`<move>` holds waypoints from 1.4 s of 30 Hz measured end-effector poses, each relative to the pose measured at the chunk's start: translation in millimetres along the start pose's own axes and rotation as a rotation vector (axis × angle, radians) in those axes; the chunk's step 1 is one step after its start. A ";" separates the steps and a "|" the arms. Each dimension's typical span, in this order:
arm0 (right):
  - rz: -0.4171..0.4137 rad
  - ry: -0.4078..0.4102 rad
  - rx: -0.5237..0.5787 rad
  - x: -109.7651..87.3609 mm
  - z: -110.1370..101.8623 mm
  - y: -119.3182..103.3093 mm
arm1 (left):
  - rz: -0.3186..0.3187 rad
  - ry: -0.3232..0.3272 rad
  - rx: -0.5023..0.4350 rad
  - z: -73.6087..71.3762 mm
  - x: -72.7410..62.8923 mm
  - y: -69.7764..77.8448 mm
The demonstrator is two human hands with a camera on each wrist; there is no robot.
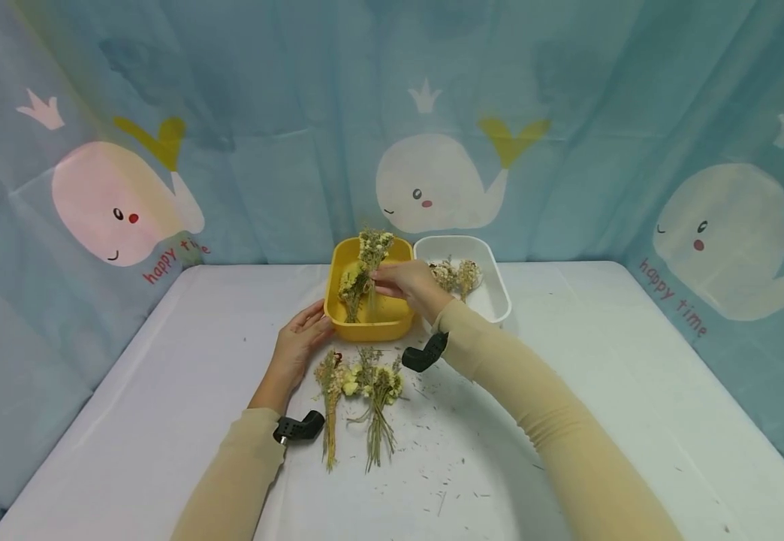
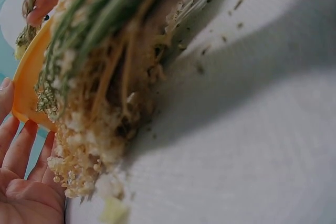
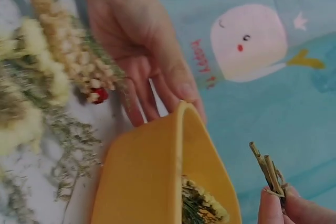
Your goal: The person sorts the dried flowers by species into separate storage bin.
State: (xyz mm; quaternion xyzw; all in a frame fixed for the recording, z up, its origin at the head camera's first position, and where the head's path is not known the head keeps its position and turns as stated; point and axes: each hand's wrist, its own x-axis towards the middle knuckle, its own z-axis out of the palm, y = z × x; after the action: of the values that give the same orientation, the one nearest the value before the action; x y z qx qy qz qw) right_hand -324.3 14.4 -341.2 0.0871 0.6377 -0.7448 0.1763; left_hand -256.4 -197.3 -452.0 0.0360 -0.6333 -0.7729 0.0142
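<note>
My right hand [image 1: 411,285] pinches a bunch of dried flowers [image 1: 375,246] by its stems, above the yellow container [image 1: 372,333]. In the right wrist view the cut stem ends [image 3: 269,170] stick out past the thumb and fingertips. Another dried bunch [image 1: 351,284] lies inside that container. My left hand [image 1: 297,344] touches the container's left side near the front corner, its fingers extended along the outside. The left wrist view shows the spread left fingers [image 2: 18,153] against the orange-yellow wall, with a blurred bunch in front.
A white container [image 1: 500,304] holding dried flowers [image 1: 468,276] stands right beside the yellow one. In front lie a slim bunch [image 1: 330,391] and pale yellow flowers with stems [image 1: 380,406]. Plant crumbs dot the white table [image 1: 568,315]. A whale-print curtain [image 1: 284,188] hangs behind.
</note>
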 end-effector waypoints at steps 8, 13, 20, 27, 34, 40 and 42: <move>-0.037 0.037 -0.043 11.8 5.5 5.6 | 0.001 -0.005 0.006 -0.6 0.2 1.1; -0.048 0.065 -0.119 13.5 8.5 12.8 | 0.002 -0.014 0.009 -1.2 0.2 2.1; -0.082 0.071 -0.170 13.8 14.5 20.4 | 0.009 -0.006 0.003 -0.8 0.2 0.2; -0.076 0.132 -0.253 26.3 18.2 28.5 | 0.032 -0.011 0.021 -1.9 0.2 -1.4; -0.070 0.194 -0.381 39.6 21.1 38.4 | 0.026 -0.016 0.023 -2.2 1.0 -2.2; -0.097 0.147 -0.326 33.0 19.2 44.6 | 0.018 -0.005 0.013 -1.2 1.4 -3.3; -0.098 0.140 -0.311 30.9 18.6 45.3 | 0.019 -0.009 0.013 -1.0 1.4 -3.2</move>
State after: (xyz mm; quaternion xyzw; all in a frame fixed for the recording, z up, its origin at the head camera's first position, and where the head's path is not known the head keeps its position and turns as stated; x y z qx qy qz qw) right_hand -334.1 -14.2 -390.6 0.0792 0.7593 -0.6371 0.1063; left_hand -257.6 -197.8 -455.3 0.0267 -0.6387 -0.7688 0.0182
